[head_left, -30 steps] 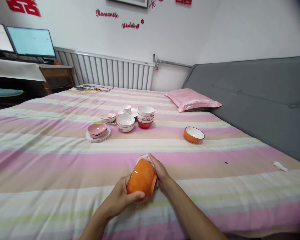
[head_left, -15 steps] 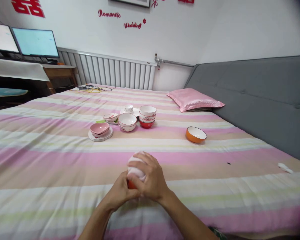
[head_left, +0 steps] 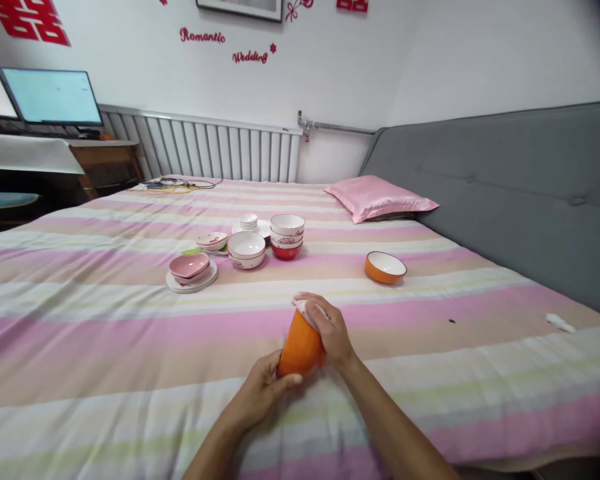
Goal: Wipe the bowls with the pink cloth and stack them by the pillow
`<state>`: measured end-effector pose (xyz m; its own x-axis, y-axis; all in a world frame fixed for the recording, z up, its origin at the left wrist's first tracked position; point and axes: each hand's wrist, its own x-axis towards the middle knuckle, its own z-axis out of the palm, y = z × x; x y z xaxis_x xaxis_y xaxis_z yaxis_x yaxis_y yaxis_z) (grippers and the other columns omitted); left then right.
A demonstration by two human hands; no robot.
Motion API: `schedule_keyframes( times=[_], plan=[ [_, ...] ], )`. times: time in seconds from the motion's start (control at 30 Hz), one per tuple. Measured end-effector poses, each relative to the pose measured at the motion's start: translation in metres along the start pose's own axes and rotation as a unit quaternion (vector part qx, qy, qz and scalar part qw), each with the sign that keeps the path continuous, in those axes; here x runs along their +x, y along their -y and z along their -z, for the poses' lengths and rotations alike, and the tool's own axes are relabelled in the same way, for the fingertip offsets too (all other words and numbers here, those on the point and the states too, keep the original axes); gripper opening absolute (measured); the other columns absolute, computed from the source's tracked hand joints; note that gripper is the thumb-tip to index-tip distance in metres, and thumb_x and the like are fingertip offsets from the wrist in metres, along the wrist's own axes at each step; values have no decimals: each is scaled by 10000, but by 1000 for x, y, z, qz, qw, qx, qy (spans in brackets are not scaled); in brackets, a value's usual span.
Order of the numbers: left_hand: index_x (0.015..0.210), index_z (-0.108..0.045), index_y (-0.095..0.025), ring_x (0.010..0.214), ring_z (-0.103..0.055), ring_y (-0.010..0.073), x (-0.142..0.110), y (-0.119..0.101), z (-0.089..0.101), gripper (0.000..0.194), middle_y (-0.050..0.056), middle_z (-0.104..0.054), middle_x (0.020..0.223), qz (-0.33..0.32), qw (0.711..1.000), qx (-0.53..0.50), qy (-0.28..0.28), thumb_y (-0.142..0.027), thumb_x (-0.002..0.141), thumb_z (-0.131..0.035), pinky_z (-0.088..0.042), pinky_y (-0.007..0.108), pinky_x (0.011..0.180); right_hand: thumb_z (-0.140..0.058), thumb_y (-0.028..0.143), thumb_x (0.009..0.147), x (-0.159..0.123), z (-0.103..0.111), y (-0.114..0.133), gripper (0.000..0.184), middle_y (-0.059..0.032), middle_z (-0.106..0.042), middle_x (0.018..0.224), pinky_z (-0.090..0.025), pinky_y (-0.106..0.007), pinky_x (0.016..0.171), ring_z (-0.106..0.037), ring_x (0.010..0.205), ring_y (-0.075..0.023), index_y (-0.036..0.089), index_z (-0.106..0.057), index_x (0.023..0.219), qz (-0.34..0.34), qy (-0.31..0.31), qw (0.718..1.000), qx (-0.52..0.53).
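An orange bowl [head_left: 300, 347] is held tilted on its side above the bed, its outer wall facing me. My left hand [head_left: 266, 390] grips its lower left edge, thumb across the outside. At the upper right rim, my right hand [head_left: 330, 330] presses a whitish-pink cloth [head_left: 306, 312] against the bowl, fingers closed over it. The bowl's inside is turned away from view. A second orange bowl [head_left: 386, 268] with a white inside stands upright on the bed, farther off to the right.
Beyond my hands stand white bowls [head_left: 247, 251], a stack with a red bowl [head_left: 287, 248] at its base, pink heart-shaped dishes [head_left: 189, 266] on plates and small white dishes [head_left: 249, 221]. A pink pillow [head_left: 380, 197] lies by the grey headboard [head_left: 500, 157]. Cables [head_left: 180, 184] lie at the far edge.
The held bowl has turned so its orange outside shows, and it has shifted right. My right hand has moved with the cloth to the rim. The view has swung slightly right.
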<state>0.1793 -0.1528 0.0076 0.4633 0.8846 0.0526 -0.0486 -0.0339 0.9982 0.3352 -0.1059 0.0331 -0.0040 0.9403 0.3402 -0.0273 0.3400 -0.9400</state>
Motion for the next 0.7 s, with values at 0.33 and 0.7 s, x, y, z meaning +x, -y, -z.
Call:
schedule_keyframes(
  times=[0.33,0.7],
  plan=[
    [856,-643,-155,838,-573,212,-18,1,12,217,43,-652,835,5,984,-4,-178,-253,663,-663,-475,304,753,-631,402,755,-36,-37,25,270,-5,-601,1226,-158,-465,1102,-424,1242,-254,315,-687,1004,226,157,916,-291],
    [1146,-611,-168,926,-652,228,-17,-11,8,424,98,-708,1008,-6,912,-353,-210,-197,731,-690,-513,300,828,-190,557,922,-16,-34,-16,587,-125,-635,1175,-529,-380,822,-643,1007,-231,168,-504,1230,-121,29,984,129]
  ],
)
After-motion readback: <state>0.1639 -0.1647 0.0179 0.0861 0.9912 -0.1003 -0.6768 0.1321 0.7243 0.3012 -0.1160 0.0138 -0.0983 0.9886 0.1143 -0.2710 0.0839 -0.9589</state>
